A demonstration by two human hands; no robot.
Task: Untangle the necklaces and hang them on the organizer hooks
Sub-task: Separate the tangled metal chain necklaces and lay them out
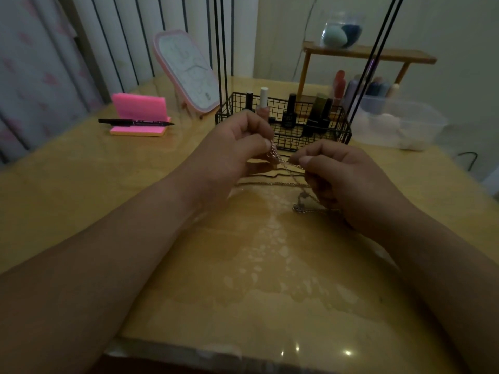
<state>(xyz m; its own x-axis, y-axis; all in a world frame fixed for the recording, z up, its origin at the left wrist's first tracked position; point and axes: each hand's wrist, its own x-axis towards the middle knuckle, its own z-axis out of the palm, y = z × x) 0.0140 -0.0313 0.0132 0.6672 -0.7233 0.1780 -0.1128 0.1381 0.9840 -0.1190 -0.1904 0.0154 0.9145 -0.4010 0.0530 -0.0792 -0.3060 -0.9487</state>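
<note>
A thin silver necklace chain [282, 161] stretches between my two hands just above the yellow table [108, 190]. My left hand [240, 141] pinches one end of the chain between thumb and fingers. My right hand [334, 171] pinches the chain a short way along. More tangled chain with a small pendant [301, 203] lies on the table under my right hand. Thin black upright rods of the organizer [220, 55] rise behind the hands; its hooks are out of view.
A black wire basket [334, 133] with nail polish bottles stands just behind my hands. Pink sticky notes with a black pen [135, 122] and a pink-framed mirror [186, 74] are at the back left. A wooden shelf [370, 54] and a clear plastic box [405, 122] are at the back right.
</note>
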